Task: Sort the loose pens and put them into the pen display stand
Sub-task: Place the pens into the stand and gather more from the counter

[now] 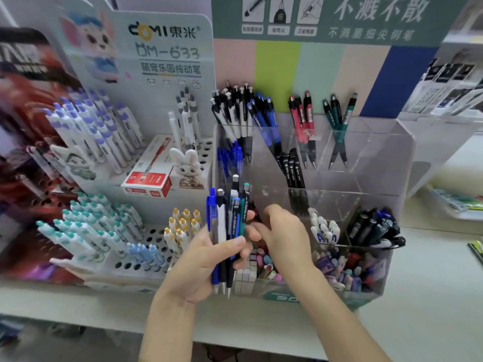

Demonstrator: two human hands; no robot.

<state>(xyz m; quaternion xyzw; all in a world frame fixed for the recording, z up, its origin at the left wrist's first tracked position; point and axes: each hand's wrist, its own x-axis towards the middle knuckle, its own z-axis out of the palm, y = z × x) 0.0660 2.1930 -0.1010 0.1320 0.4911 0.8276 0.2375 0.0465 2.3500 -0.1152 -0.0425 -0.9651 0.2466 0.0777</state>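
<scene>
1. The left hand (201, 265) is clenched around a bundle of pens (232, 212). The thumb lies across the near side of the barrels and the other fingers wrap round from the far side.
2. The bundle stands nearly upright with clicker ends up and tips pointing down below the palm. It holds blue, white, black and teal barrels, a mixed lot.
3. The right hand (283, 231) has its fingers curled, with the fingertips (257, 227) drawn together against the right edge of the bundle. Whether they pinch a pen there cannot be told.
4. Just beyond both hands stands the clear display stand (379, 158), set on a pale counter (431, 309). Its far row holds black-and-white, blue, red and green pens in separate compartments, tips down.
5. The stand's middle row holds blue pens on the left and black pens further right. Its near row holds white-capped and dark pens, with small mixed items in the nearest bin.
6. To the left is a white peg stand (167, 48) filled with pastel pens. A red box (149, 176) and a rabbit figure (187, 163) rest on it.
7. A green sign (339, 17) rises behind the clear stand.
8. Both forearms come in from the near edge. The left wrist is turned palm-right, and the right hand shows its back to the camera.
</scene>
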